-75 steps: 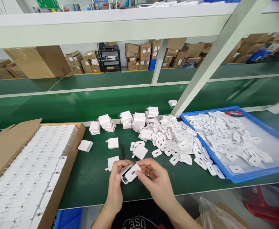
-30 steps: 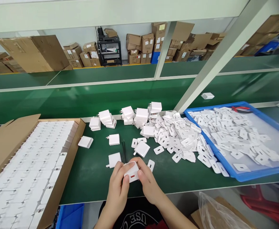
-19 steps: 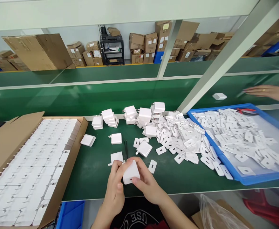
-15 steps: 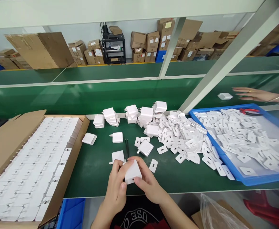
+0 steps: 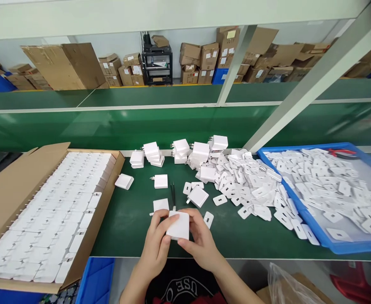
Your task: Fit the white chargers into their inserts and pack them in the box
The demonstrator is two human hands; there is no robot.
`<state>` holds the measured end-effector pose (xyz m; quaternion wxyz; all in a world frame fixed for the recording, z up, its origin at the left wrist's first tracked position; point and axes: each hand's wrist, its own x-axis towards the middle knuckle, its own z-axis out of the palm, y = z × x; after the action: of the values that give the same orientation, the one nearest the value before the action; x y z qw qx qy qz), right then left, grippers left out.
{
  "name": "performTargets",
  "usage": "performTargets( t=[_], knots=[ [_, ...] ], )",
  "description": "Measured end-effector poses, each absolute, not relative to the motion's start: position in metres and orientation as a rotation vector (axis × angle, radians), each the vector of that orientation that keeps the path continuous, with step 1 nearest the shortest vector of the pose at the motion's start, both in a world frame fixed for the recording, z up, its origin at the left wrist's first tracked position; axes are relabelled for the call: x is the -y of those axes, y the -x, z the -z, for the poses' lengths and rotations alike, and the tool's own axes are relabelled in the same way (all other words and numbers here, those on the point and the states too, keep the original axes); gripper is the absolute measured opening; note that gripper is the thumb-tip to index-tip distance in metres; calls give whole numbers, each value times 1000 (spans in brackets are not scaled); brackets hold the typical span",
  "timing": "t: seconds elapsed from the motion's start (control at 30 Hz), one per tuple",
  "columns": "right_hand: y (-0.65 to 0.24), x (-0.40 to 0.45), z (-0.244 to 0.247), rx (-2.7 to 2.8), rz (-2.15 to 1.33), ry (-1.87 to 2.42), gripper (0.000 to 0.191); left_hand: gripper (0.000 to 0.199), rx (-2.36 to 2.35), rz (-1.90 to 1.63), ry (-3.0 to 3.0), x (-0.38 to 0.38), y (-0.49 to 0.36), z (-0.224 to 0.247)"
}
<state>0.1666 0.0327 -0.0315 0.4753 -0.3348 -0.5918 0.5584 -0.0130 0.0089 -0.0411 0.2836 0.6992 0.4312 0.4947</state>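
Note:
Between my two hands, near the front edge of the green table, is a white plug charger (image 5: pixel 178 226). My left hand (image 5: pixel 157 236) grips its left side, and my right hand (image 5: pixel 199 236) grips the right side with the thumb at its lower corner. Just beyond my fingers lie black tweezers (image 5: pixel 173 195). Another charger (image 5: pixel 160 205) lies behind my left hand, and one more (image 5: pixel 197 196) sits beyond my right. A loose white cover plate with a small slot (image 5: pixel 208 219) lies beside my right fingers, partly hidden by them.
At left stands an open cardboard box (image 5: pixel 109 185) packed with chargers. Stacked chargers (image 5: pixel 181 147) line the back edge. A heap of cover plates (image 5: pixel 252 185) spreads toward a blue tray (image 5: pixel 331 249) holding more plates and red-handled pliers (image 5: pixel 342 153). A slanted white post (image 5: pixel 302 84) rises at right.
My hands have turned the charger so its broad flat face shows instead of the end with the slot. A co-worker's hand and a charger near it at right have gone from clear view.

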Motion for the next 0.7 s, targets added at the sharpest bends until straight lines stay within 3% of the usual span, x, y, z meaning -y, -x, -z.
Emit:
performTargets(
  t=[0.17,0.27,0.37,0.5,0.7],
  knots=[
    [-169,-41,35,1741,-753,831,62,55,-1274,-1263,-1564,2,8,34],
    [-165,-44,36,1837,-562,762,71,64,-1326,-1138,-1589,4,2,22],
    [-162,-44,32,1899,-591,694,73,57,-1385,-1128,-1577,0,2,11],
    [-164,-47,23,1982,-762,682,60,44,-1214,-1177,-1373,-4,15,1],
    [-158,-55,20,2084,-552,659,66,59,-1236,-1186,-1365,-2,23,-7]
  ],
)
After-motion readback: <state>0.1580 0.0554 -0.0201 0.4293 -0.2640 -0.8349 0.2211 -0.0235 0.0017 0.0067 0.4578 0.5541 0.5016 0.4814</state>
